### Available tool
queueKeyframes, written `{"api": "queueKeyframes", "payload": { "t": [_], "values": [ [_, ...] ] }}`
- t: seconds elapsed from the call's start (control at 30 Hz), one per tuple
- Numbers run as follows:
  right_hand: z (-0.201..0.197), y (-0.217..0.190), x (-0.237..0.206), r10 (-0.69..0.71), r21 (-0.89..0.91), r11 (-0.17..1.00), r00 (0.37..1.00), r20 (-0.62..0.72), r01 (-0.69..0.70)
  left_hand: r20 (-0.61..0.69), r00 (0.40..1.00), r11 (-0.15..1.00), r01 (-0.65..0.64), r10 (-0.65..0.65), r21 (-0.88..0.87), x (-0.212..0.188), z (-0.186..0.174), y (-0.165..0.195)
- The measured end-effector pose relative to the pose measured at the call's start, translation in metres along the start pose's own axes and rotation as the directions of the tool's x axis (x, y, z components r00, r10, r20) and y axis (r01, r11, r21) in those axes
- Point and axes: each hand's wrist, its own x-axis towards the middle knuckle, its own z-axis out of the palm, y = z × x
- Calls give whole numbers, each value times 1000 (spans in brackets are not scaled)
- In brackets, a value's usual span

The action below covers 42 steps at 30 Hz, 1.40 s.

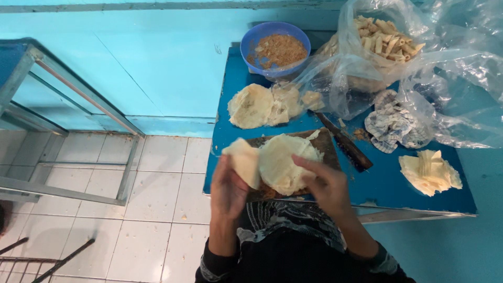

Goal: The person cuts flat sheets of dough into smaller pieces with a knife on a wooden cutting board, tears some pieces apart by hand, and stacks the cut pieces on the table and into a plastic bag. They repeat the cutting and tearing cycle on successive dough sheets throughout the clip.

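My left hand [228, 188] holds a pale thin wrapper sheet [243, 160], lifted off a stack of round pale wrappers [283, 162] that lies on a dark wooden board [329, 147]. My right hand [327, 184] rests its fingers on the stack's right edge, pinching a sheet. Both hands are at the near edge of a small blue table [385, 183].
A blue bowl of brown crumbly filling [276, 50] stands at the table's back. More wrappers [259, 105] lie behind the board. A dark knife [346, 144], a checked cloth [393, 126], folded pieces [429, 172], a clear bag of rolled pieces [385, 39], and a metal frame [68, 141] on the tiled floor at left.
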Motion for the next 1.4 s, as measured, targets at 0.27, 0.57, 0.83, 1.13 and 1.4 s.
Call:
{"api": "queueKeyframes", "payload": {
  "t": [0.27,0.57,0.83,1.13,1.4],
  "values": [
    [14,53,2,487,782,436,848,211,-445,196,980,990,-46,20,132,-1,1,-34],
    [30,30,-14,262,244,943,957,-123,-227,204,942,636,-331,266,698,-19,5,-55],
    [17,10,-4,165,371,922,980,-115,-112,76,992,956,74,-99,282,-9,-6,-59],
    [14,27,8,283,387,899,947,-151,-206,7,980,965,195,-199,177,-15,12,-50],
    [27,3,8,-231,-305,944,911,-341,125,-93,990,914,-56,102,401,-8,-23,-68]
  ]
}}
